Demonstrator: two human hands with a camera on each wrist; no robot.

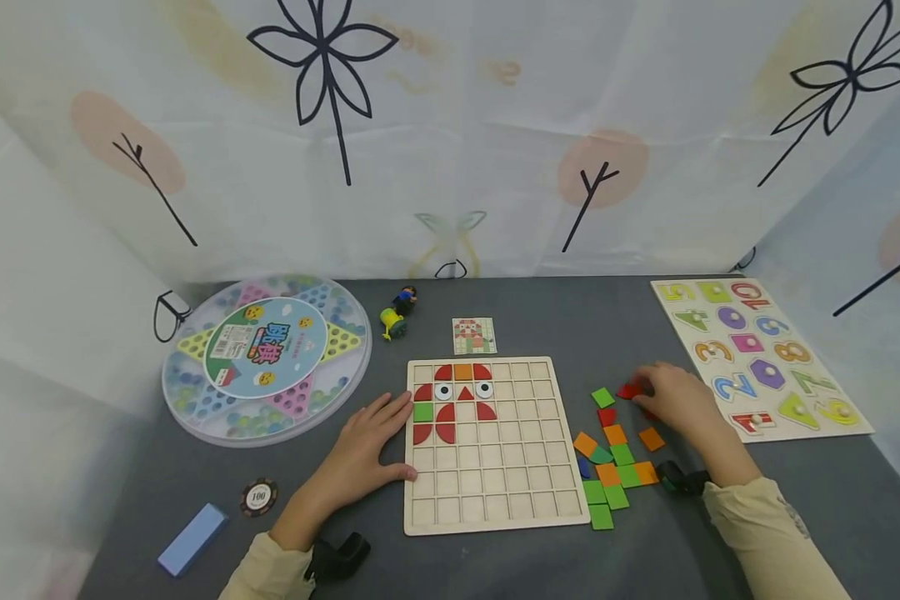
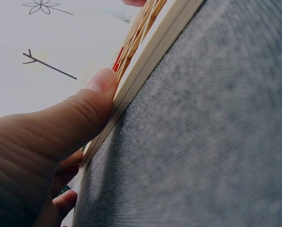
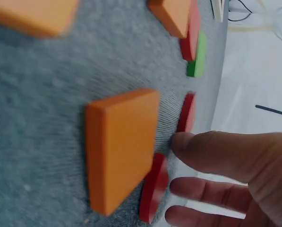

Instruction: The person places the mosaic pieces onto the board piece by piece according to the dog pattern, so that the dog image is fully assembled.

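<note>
A wooden grid board (image 1: pixel 495 475) lies in front of me, with red, orange, green and eye-marked tiles (image 1: pixel 443 391) in its upper left cells. My left hand (image 1: pixel 363 442) rests at the board's left edge, fingers spread; in the left wrist view the thumb (image 2: pixel 103 81) presses against the wooden rim. Right of the board, my right hand (image 1: pixel 675 400) reaches to a red tile (image 1: pixel 628 390), thumb and fingertips close to the table. In the right wrist view that hand's thumb (image 3: pixel 211 149) is right at a red tile (image 3: pixel 187 113); another red tile (image 3: pixel 154 189) lies by the fingers, beside an orange tile (image 3: pixel 122 151).
Several loose tiles (image 1: pixel 621 454) lie right of the board. A pattern card (image 1: pixel 474 336) sits behind it, and toy figures (image 1: pixel 396 315) stand nearby. A round board-game case (image 1: pixel 266 358), a poker chip (image 1: pixel 258 497) and a blue block (image 1: pixel 192 539) are left; a number puzzle (image 1: pixel 757 358) is right.
</note>
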